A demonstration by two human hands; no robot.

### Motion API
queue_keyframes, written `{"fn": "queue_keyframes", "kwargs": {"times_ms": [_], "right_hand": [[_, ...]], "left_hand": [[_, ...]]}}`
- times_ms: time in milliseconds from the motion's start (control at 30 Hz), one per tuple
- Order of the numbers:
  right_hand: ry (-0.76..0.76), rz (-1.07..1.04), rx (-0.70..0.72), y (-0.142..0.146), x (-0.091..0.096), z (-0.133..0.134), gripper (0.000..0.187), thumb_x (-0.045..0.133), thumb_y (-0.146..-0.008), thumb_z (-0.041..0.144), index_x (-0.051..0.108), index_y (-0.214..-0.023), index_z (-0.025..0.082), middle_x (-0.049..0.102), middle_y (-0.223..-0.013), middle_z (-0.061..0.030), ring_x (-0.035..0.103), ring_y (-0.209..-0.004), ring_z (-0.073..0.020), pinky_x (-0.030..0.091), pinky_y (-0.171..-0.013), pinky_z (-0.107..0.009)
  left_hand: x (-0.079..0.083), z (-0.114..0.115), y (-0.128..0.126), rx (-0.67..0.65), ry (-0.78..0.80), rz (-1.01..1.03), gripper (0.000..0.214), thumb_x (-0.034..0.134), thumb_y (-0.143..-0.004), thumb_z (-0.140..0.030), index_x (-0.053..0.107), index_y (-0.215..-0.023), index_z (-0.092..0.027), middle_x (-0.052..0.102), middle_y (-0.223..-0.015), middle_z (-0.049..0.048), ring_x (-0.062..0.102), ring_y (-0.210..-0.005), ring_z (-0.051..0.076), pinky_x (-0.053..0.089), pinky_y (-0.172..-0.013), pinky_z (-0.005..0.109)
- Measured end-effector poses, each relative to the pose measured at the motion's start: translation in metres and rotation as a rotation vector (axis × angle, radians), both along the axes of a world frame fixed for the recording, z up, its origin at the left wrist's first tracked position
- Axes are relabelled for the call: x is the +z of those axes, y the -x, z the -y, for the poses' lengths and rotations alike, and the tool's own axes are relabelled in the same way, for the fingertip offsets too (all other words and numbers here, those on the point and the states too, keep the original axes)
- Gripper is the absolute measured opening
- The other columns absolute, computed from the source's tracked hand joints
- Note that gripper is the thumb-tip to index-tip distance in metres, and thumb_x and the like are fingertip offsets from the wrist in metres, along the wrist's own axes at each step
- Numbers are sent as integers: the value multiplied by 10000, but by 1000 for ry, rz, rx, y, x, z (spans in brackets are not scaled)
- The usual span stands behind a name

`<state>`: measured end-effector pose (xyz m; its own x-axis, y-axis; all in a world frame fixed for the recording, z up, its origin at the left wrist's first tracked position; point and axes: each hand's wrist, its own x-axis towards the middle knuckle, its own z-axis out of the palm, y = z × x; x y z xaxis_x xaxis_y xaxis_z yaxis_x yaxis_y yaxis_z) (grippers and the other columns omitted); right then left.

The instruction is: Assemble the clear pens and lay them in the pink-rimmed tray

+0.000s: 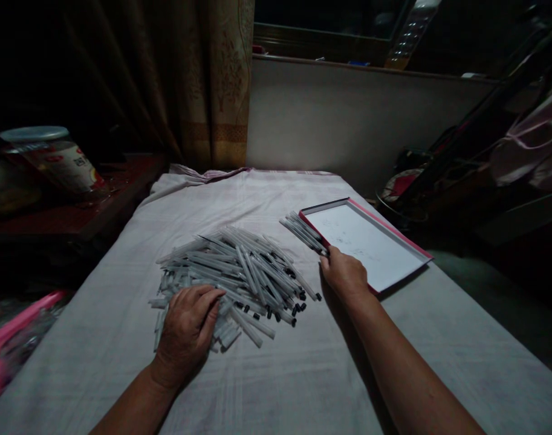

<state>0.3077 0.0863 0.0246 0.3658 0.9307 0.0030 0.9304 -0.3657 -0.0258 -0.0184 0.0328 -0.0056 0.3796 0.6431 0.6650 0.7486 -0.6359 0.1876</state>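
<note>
A heap of translucent grey pens (239, 266), several with black ends, is spread over the cloth in front of me. My left hand (187, 326) rests at its near left side, fingers curled with thumb and forefinger close together; whatever they pinch is hidden. Out to the right, my right hand (346, 272) grips a small bundle of pens (301, 232) by their black ends, the clear ends pointing up and left. The bundle passes beside the left rim of a shallow white tray (370, 241) with red edges. Small dark marks show on its floor.
A pale checked cloth (266, 386) covers the work surface. To the left, a lidded plastic jar (58, 160) stands on a dark red table (130, 181), with a pink plastic thing (17, 332) lower down. A curtain (212, 84) and a wall (312, 115) close off the far side.
</note>
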Motion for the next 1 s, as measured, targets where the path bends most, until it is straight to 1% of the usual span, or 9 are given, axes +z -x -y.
{"fn": "queue_keyframes", "kwargs": {"times_ms": [133,267,400,467,567,667,767,900,1000], "right_hand": [[-16,-17,-20,0,-2,-7,332,457,-970,345,688,-1078,132,741,-965,-195,710,-891,-294,470,-708,-336],[-271,-213,41,9,-2,10,299,444,-965,294,682,-1066,143,749,-861,-139,709,-816,-259,465,-701,-314],[-505,-576,440,33,-4,53,291,424,-965,333,672,-936,185,720,-746,-61,676,-675,-184,466,-631,-257],[-492,-661,687,48,-6,72,267,430,-957,290,661,-861,195,696,-702,-40,651,-628,-157,453,-605,-236],[-432,-743,863,64,-10,87,308,402,-969,237,609,-746,194,627,-617,-10,593,-548,-120,419,-552,-213],[-414,-847,889,67,-16,88,335,385,-978,225,576,-705,193,600,-599,2,578,-534,-105,408,-544,-200],[-411,-934,817,64,-22,85,366,393,-978,257,537,-646,198,557,-563,14,545,-507,-103,392,-516,-199],[-381,-1061,672,59,-24,83,398,447,-954,333,499,-582,201,487,-506,33,481,-463,-101,365,-465,-201],[-370,-1134,634,59,-21,84,390,474,-936,349,550,-587,194,534,-508,20,506,-468,-108,387,-468,-204]], "left_hand": [[1,0,0,-5,-2,18,199,497,-952,-153,607,-1112,-195,659,-974,64,617,-909,217,456,-824,363],[2,2,0,-2,-3,23,215,504,-941,-138,609,-1117,-202,658,-972,62,618,-899,217,465,-816,370],[7,8,-4,33,-51,41,279,547,-922,-161,584,-1192,-222,634,-1057,81,602,-993,242,472,-898,415],[9,12,-7,69,-98,41,351,591,-906,-187,547,-1251,-230,591,-1180,114,561,-1121,278,451,-974,464],[10,16,-9,81,-128,-8,393,612,-902,-216,514,-1282,-215,540,-1287,155,502,-1229,317,406,-1030,518],[9,16,-8,-1,-52,-69,223,519,-954,-239,567,-1168,-197,652,-1076,105,597,-1036,258,431,-986,470],[8,15,-10,-88,-6,-57,159,451,-983,-264,593,-1014,-198,661,-844,47,600,-817,206,480,-857,382],[9,15,-14,-126,8,-50,148,453,-981,-251,589,-1003,-195,655,-820,41,593,-790,194,483,-811,349],[9,15,-15,-147,8,-59,161,439,-986,-261,587,-975,-200,636,-775,32,581,-748,188,483,-797,345]]}}
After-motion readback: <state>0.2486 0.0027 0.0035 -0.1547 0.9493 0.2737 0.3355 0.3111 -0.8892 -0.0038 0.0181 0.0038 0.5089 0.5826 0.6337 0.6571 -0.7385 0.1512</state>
